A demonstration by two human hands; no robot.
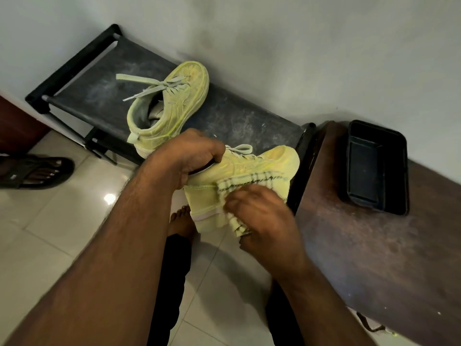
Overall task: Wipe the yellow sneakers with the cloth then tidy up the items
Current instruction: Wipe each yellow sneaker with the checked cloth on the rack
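So mid-wipe: one yellow sneaker point(249, 176) held off the floor, left hand point(189, 158) gripping its collar, right hand point(259, 218) pressing the cloth point(239, 193) on its side; next likely the second sneaker point(169, 103) on the black rack point(104, 78).

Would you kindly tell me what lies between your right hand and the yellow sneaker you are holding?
In the head view, the pale checked cloth lies between right hand and held yellow sneaker.
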